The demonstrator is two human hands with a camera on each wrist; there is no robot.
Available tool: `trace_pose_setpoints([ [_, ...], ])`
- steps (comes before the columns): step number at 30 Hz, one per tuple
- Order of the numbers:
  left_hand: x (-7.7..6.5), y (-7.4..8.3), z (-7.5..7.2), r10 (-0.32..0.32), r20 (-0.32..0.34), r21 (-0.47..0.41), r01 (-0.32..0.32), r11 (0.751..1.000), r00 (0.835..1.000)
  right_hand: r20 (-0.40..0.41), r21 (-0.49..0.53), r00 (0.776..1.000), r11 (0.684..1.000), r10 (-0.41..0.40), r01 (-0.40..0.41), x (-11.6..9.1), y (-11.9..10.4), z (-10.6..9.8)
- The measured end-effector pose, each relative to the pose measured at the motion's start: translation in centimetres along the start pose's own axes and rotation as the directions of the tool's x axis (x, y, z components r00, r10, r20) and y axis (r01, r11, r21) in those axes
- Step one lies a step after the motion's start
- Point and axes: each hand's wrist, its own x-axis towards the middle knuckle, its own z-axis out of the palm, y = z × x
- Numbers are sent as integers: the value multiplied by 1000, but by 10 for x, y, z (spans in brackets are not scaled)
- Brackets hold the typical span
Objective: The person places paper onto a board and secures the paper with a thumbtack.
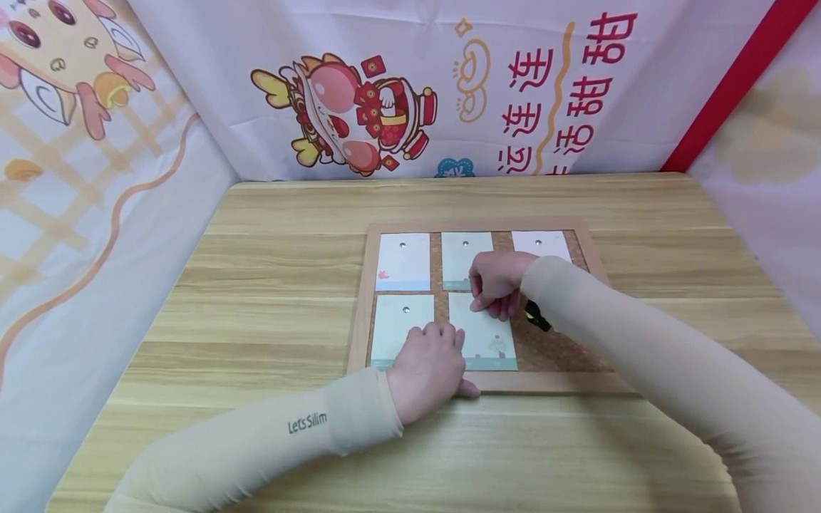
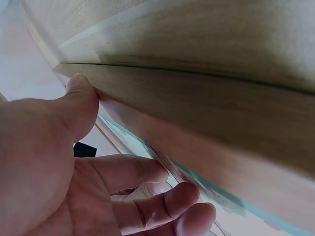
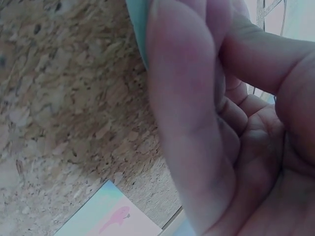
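Note:
In the head view, a cork board (image 1: 558, 353) in a wooden frame (image 1: 545, 383) lies on the table. My left hand (image 1: 431, 367) rests over its front edge, fingers loosely bent against a pale green note card (image 1: 490, 331) in the lower middle. Its thumb touches the frame's outer side, as the left wrist view shows. My right hand (image 1: 497, 281) is curled at the top of that same card, thumb and fingertips together, apparently pinching a thumbtack; the fingers hide it. Beside this card is another green card (image 1: 391, 335) with a silver thumbtack (image 1: 406, 310).
Along the board's back row are a white card (image 1: 404, 263), a green card (image 1: 454, 256) and another white card (image 1: 554, 244), each with a silver tack at its top. Printed cloth (image 1: 212, 85) hangs behind the wooden table (image 1: 269, 285). Something black (image 1: 537, 315) shows under the right wrist.

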Motion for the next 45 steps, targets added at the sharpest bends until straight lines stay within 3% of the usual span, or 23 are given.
trace_pose_setpoints([
  [11, 1, -1, 0, 15, 13, 3, -15, 1000, 1000, -78, -72, 992, 992, 98, -104, 4, -14, 5],
  [17, 3, -2, 0, 30, 67, 3, -30, 1000, 997, -105, -96, 990, 990, 92, -102, 5, -19, 8],
  [26, 4, -1, 1, 43, 84, 3, -44, 999, 996, -112, -84, 989, 991, 98, -108, 5, -20, 10],
  [35, 4, -1, 0, 58, 35, 13, -58, 998, 998, -110, -66, 986, 989, 124, -132, 5, -21, 10],
  [45, 3, -2, 0, 62, 29, 11, -62, 998, 998, -99, -50, 986, 988, 138, -143, 4, -19, 11],
])
